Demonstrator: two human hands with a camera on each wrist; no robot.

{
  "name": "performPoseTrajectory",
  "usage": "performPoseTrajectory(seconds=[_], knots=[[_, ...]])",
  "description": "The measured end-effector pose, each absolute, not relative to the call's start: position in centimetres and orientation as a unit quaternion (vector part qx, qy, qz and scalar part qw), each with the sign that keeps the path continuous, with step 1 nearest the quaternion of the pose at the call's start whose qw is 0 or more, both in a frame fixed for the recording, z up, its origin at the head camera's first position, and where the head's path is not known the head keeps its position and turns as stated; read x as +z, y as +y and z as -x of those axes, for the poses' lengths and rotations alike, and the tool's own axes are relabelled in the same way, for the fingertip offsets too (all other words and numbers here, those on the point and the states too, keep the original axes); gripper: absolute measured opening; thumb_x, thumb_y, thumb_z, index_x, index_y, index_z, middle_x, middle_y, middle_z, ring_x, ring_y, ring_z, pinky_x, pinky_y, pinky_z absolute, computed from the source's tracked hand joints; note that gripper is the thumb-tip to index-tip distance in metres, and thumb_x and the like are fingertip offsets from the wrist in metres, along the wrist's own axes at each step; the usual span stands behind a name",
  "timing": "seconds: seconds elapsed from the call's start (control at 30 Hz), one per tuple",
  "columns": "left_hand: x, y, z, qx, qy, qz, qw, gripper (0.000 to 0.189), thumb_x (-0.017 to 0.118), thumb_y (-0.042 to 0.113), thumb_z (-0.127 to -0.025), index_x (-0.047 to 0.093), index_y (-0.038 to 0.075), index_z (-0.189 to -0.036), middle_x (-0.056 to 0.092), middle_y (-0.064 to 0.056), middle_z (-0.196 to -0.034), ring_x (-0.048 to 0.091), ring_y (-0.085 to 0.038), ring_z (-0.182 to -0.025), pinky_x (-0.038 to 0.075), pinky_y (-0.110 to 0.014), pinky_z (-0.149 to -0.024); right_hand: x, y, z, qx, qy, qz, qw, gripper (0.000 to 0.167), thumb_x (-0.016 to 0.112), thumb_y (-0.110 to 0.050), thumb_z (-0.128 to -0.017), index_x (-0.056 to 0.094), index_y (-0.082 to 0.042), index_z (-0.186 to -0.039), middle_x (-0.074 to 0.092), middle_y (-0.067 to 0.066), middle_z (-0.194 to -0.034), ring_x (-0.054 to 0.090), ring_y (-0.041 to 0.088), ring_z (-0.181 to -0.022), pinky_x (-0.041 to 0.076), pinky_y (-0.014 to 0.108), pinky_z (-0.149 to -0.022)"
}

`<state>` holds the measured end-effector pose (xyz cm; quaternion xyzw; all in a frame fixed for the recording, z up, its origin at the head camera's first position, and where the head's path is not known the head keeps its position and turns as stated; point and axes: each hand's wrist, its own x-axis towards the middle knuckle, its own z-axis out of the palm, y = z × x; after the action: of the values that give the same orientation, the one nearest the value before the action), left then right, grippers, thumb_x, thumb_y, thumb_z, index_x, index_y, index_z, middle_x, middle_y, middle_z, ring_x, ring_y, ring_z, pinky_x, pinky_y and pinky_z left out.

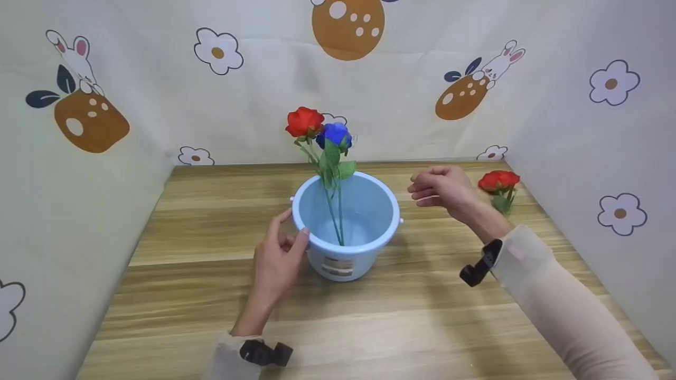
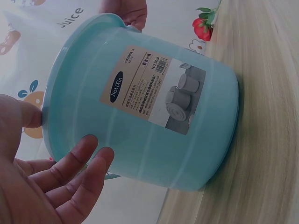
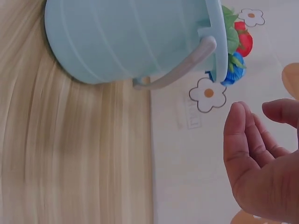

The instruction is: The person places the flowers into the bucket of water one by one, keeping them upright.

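A pale-blue round plastic bucket (image 1: 365,261) stands upright between the two hands, touching the left fingers and apart from the right ones. Two artificial flowers lean inside it, stems down: a red cloth-like rose (image 1: 304,122) and a deep-blue rose (image 1: 337,136) with green leaves, both blooms above the rim and beyond the left fingertips. A printed paper label (image 1: 337,266) sits on the wall facing the person, to the right of the left thumb. A pale curved plastic handle (image 3: 183,71) hangs down on the side nearer the right fingers.

The left hand (image 1: 277,258) has its fingers apart and loosely bent, thumb and forefinger touching the bucket at its rim. The right hand (image 1: 449,190) is raised and holds nothing; its fingers lie together, slightly bent, the thumb apart from them.

Behind the right fingers, past the wrist, a second red rose (image 1: 499,181) with green leaves lies on the wood-grain tabletop (image 1: 211,295). Farther beyond both hands' fingertips rises a cream cloth backdrop (image 1: 264,79) printed with white flowers, rabbits and brown fruit.
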<state>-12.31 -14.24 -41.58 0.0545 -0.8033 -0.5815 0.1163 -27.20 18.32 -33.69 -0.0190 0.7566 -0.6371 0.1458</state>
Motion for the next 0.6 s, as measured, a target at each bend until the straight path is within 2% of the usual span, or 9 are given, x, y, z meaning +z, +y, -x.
performPoseTrajectory(seconds=[0.17, 0.43, 0.6], knots=[[-41.5, -14.3, 12.4, -0.579, -0.806, -0.055, 0.109, 0.054, 0.065, 0.032, -0.104, 0.049, 0.02, -0.155, 0.074, -0.012, -0.088, 0.065, -0.02, -0.079, 0.053, -0.032, -0.073, -34.0, 20.7, 27.3, -0.627, 0.763, 0.004, 0.159, 0.02, 0.065, -0.019, -0.104, 0.069, -0.004, -0.115, 0.079, 0.003, -0.093, 0.077, 0.014, -0.082, 0.063, 0.028, -0.076], [-41.4, -14.3, 12.4, -0.579, -0.806, -0.053, 0.112, 0.054, 0.065, 0.031, -0.104, 0.049, 0.019, -0.155, 0.073, -0.013, -0.087, 0.063, -0.02, -0.078, 0.052, -0.031, -0.072, -34.8, 23.7, 27.6, -0.659, 0.736, -0.023, 0.155, 0.012, 0.066, -0.016, -0.103, 0.076, -0.013, -0.098, 0.08, 0.002, -0.089, 0.077, 0.014, -0.078, 0.064, 0.029, -0.072], [-41.5, -14.3, 12.4, -0.58, -0.805, -0.053, 0.112, 0.054, 0.065, 0.031, -0.104, 0.049, 0.019, -0.155, 0.074, -0.016, -0.09, 0.063, -0.019, -0.077, 0.052, -0.031, -0.071, -35.5, 24.8, 27.6, -0.669, 0.727, -0.034, 0.149, 0.013, 0.064, -0.015, -0.104, 0.076, -0.013, -0.097, 0.08, 0.002, -0.088, 0.077, 0.014, -0.078, 0.064, 0.029, -0.071]])
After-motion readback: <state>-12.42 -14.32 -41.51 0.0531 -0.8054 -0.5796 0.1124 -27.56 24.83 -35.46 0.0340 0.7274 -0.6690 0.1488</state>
